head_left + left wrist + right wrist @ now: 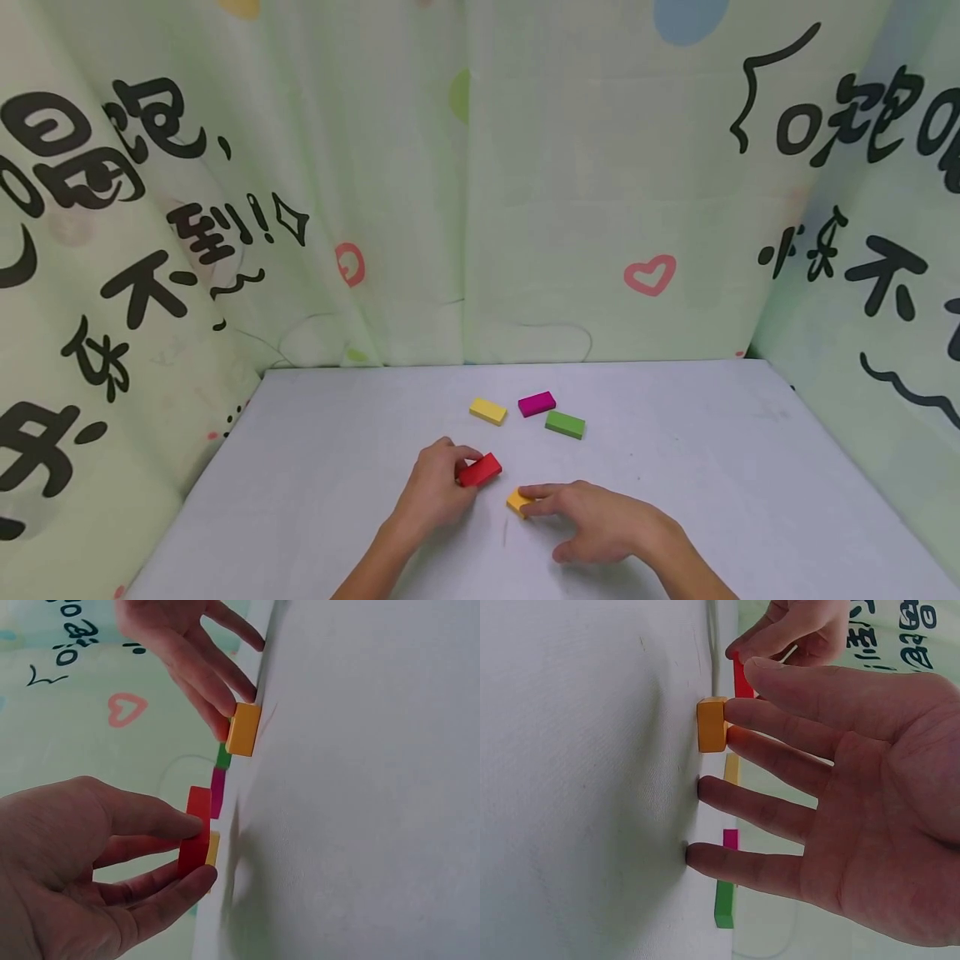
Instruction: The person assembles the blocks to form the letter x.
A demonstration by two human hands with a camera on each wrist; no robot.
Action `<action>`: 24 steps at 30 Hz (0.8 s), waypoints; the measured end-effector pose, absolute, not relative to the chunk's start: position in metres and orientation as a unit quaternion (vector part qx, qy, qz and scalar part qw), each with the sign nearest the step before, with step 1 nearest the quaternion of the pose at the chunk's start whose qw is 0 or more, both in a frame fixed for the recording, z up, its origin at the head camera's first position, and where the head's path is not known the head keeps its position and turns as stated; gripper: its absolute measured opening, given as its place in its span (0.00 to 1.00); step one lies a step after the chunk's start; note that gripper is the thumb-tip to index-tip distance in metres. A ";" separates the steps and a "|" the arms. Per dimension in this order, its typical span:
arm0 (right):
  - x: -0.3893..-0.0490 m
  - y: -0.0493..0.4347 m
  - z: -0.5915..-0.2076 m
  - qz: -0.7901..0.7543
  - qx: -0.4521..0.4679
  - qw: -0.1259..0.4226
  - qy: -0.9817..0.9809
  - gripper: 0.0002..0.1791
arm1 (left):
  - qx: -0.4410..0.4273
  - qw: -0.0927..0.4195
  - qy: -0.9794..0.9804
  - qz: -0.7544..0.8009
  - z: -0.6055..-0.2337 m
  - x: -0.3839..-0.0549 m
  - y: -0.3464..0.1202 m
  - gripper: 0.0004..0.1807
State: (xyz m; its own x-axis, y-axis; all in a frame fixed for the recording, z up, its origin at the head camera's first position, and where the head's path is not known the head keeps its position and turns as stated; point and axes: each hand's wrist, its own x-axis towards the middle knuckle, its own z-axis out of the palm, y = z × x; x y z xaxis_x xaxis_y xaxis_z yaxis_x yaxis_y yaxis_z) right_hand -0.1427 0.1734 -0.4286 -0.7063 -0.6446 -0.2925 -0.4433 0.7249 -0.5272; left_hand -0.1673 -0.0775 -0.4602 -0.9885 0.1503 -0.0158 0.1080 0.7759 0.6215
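Observation:
My left hand [441, 483] pinches a red block [480, 471] between thumb and fingers; in the left wrist view the red block [196, 832] is raised off the table, a shadow beside it. To the right, my right hand [600, 521] reaches in with its fingers extended. Its index and middle fingertips touch the top of an orange block [517, 502] lying on the table. In the right wrist view two other fingertips [705, 787] rest at the table surface, and the thumb stands apart from the orange block [711, 725].
Beyond the hands, a yellow block [488, 411], a magenta block [537, 404] and a green block [565, 424] lie on the white table [675, 442]. A pale green curtain [540, 183] with printed lettering and hearts hangs behind and at both sides.

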 end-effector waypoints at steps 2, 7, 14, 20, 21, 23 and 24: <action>-0.143 0.174 -0.429 -0.216 -0.305 0.232 0.898 0.32 | 0.071 0.032 0.941 0.328 -0.460 -0.165 -0.078 0.21; -0.143 0.175 -0.429 -0.218 -0.307 0.230 0.897 0.32 | 0.075 0.037 0.940 0.332 -0.461 -0.160 -0.079 0.21; -0.144 0.174 -0.430 -0.216 -0.302 0.241 0.897 0.32 | 0.075 0.035 0.940 0.331 -0.461 -0.155 -0.079 0.21; -0.145 0.175 -0.429 -0.218 -0.306 0.235 0.896 0.31 | 0.098 0.023 0.935 0.339 -0.460 -0.145 -0.083 0.21; -0.144 0.175 -0.429 -0.219 -0.306 0.234 0.897 0.31 | 0.102 0.022 0.934 0.341 -0.460 -0.143 -0.084 0.21; -0.143 0.176 -0.429 -0.221 -0.303 0.234 0.897 0.31 | 0.106 0.022 0.933 0.344 -0.460 -0.141 -0.085 0.21; -0.143 0.176 -0.429 -0.221 -0.301 0.235 0.898 0.31 | 0.106 0.023 0.932 0.345 -0.460 -0.140 -0.085 0.21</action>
